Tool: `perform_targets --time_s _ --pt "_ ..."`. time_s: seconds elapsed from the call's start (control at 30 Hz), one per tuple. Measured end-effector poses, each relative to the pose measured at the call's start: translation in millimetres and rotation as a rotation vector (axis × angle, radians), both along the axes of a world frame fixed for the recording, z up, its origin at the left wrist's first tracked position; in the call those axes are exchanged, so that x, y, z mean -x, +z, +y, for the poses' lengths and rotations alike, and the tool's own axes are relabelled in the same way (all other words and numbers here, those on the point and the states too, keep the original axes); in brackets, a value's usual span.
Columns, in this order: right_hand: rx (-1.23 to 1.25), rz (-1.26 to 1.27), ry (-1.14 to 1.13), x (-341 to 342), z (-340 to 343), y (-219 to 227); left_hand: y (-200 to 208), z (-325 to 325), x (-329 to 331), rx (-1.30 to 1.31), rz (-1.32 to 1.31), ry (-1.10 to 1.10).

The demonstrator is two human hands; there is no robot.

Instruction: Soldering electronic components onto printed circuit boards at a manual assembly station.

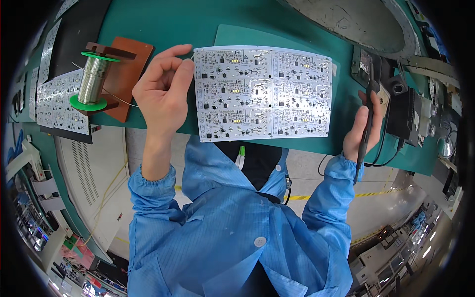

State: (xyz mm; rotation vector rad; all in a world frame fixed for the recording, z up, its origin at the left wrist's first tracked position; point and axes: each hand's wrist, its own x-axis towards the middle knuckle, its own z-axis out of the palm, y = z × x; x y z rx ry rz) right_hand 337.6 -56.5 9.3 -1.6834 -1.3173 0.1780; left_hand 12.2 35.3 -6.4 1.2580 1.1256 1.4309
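Observation:
A white panel of circuit boards (264,94), dotted with small black and yellow parts, lies on the green table mat in front of me. Beside its left edge, my left hand (166,89) is closed, thumb against the curled fingers, on solder wire (121,100) that runs from a spool (94,79) with green flanges. A short bit of the wire seems to show at the panel's upper left corner. To the panel's right, clear of it, my right hand (363,128) grips a slim black soldering iron (366,131) held nearly upright.
The spool sits on a brown stand (129,64). More white board panels (64,96) lie on black sheets at the left. A black device with cables (403,114) stands at the right edge. A large grey rounded fixture (356,22) overhangs the far right.

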Motion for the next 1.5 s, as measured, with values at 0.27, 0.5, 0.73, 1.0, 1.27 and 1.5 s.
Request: perform_targets --time_s 0.27,0.5,0.73,1.0,1.27,1.5 --pt "-0.012 0.091 -0.042 28 -13 16 13 -20 1 -0.12 0.3 0.033" --pt "-0.182 0.036 0.388 70 -19 33 35 -35 -26 -0.363 0.601 -0.131" --pt "-0.175 0.006 0.573 85 -5 40 30 -32 -39 -0.421 0.704 -0.14" --pt "-0.19 0.023 0.57 89 0 34 30 -31 -36 -0.408 0.711 -0.193" --pt "-0.196 0.015 0.571 91 0 36 29 -31 -39 -0.426 0.701 -0.203" --pt "-0.168 0.032 0.457 67 -10 45 39 -35 -36 -0.402 0.667 -0.186"
